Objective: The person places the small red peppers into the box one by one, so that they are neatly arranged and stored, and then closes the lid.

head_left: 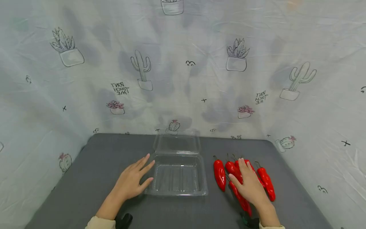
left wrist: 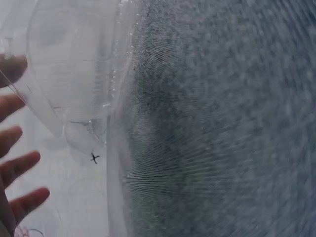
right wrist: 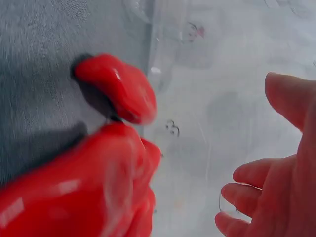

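Note:
A clear plastic clamshell box (head_left: 176,178) lies unfolded on the grey table, its lid (head_left: 177,143) tipped back toward the curtain. By the box's left rim is my left hand (head_left: 130,182), fingers spread and holding nothing. I cannot tell whether its fingertips touch the rim. In the left wrist view the fingers (left wrist: 19,168) lie beside and partly behind the transparent plastic. Several glossy red chili peppers (head_left: 219,175) with thin dark stems lie right of the box. Over them hovers my right hand (head_left: 250,186), fingers extended, covering some peppers. The right wrist view shows fingers (right wrist: 247,197) apart from the nearby pepper (right wrist: 118,86).
A pale curtain (head_left: 188,79) printed with potted cacti hangs behind and at both sides of the grey table (head_left: 183,211). One pepper (head_left: 267,184) lies outermost on the right. Dark wrist gear (head_left: 124,221) shows beneath the left wrist.

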Motion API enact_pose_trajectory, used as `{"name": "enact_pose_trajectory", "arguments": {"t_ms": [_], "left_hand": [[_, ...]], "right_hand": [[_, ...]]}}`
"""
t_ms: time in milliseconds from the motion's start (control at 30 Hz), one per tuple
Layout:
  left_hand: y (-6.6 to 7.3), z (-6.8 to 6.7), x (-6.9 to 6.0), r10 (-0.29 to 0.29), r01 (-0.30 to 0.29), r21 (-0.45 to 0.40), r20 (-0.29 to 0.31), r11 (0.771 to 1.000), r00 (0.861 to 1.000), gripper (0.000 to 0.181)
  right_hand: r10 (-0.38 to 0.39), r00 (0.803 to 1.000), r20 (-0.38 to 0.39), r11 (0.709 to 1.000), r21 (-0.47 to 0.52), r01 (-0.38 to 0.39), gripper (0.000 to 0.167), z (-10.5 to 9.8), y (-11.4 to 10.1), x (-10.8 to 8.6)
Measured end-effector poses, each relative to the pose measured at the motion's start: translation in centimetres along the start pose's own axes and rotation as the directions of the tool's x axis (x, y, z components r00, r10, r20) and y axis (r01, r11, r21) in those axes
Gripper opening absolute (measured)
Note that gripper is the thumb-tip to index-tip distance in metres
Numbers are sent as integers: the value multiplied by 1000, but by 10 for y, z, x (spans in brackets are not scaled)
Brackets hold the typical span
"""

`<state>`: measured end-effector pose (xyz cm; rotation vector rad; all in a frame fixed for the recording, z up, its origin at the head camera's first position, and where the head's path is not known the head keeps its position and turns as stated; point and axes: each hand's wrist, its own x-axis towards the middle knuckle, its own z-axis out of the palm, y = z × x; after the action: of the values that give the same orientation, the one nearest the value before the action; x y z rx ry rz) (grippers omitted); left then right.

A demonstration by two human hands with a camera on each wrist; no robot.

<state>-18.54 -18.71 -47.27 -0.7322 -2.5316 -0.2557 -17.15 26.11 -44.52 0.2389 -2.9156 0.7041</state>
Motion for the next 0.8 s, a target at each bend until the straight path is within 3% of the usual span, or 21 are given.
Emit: {"name": "enact_pose_trajectory", "arguments": {"t_ms": [100,200,400,567,700,800], "left_hand": [[-1,2,1,33,-34,-53,-19,998,999,63],[-2,5,1,28,-28,-117,2,993,1000,61],[0,11,2,-42,64,-243,94,968,995,53],[-3,16,0,-92,134,-392,125,910,988,48],[-4,20,-1,-100,139,-509,104,850,990,44],[-4,24,0,-96,125,-541,80,832,992,41]], "right_hand": [[12,1000,-10,998,61,-11,83,-10,7,-3],[25,999,-23,993,118,-22,81,-19,17,-7],[111,993,-44,983,155,-103,75,-37,45,-20],[216,976,-25,956,211,-206,70,-45,68,-25],[230,973,-27,934,287,-213,66,-45,86,-28],[225,973,-47,908,372,-192,63,-44,100,-31]]}}
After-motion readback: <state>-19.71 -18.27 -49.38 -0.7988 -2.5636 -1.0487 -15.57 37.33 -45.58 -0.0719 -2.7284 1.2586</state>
